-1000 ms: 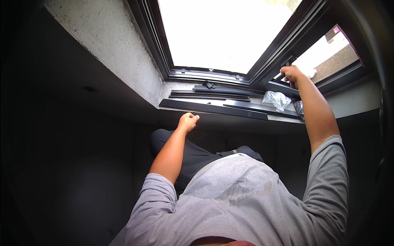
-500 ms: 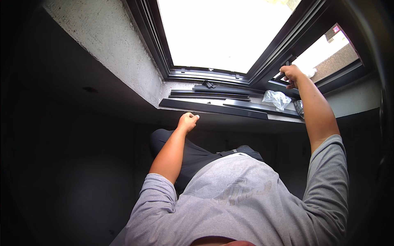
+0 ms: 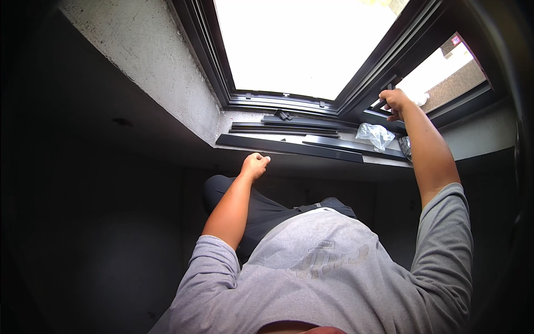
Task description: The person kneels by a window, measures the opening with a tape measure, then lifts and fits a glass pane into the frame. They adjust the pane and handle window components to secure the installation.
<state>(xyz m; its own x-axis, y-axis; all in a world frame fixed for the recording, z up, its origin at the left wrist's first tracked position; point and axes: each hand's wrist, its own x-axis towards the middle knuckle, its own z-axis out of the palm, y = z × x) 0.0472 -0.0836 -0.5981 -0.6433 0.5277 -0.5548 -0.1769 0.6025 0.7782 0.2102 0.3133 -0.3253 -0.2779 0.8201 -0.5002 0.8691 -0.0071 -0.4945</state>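
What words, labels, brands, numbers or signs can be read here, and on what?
None clearly.
Grey shirt: bold lettering across the front, creased and inverted; no reliable reading.
Small red patch seen through the smaller window: too small to tell whether it bears text.
Clear plastic bag: no readable text visible.

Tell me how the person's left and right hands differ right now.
The right hand is closed around a dark handle on the window frame; the left hand is curled near a long dark strip, and whether it holds anything is unclear. The right hand reaches farther forward than the left hand. Both hands are bare, with fingers bent.
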